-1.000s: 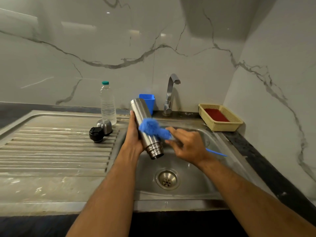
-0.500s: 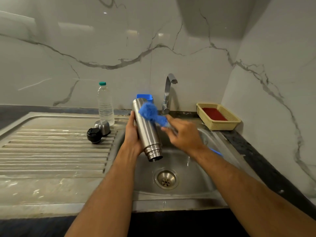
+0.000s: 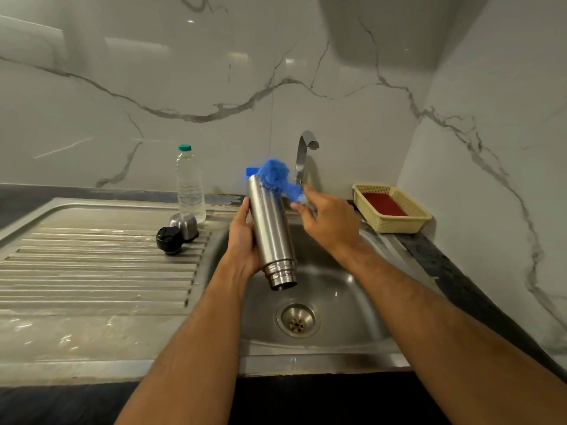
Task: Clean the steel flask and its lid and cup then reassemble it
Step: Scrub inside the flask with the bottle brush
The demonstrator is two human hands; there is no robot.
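My left hand [image 3: 244,240] grips the steel flask [image 3: 270,231] over the sink, its open threaded mouth tilted down toward me. My right hand [image 3: 328,219] holds a blue bottle brush [image 3: 276,176], whose fluffy head lies against the flask's upper end. The brush handle is hidden behind my right hand. On the draining board to the left sit the black lid [image 3: 168,240] and the steel cup [image 3: 185,226], upside down and side by side.
A clear plastic bottle [image 3: 189,187] with a green cap stands behind the cup. The tap [image 3: 303,154] rises behind the sink basin [image 3: 343,302], with its drain [image 3: 297,319] below the flask. A beige basket [image 3: 395,225] with a red pad sits at right. A blue container [image 3: 252,171] peeks behind the flask.
The brush head has slid up the flask from its middle to its far upper end. My right hand followed it upward, and the flask stands a little more upright.
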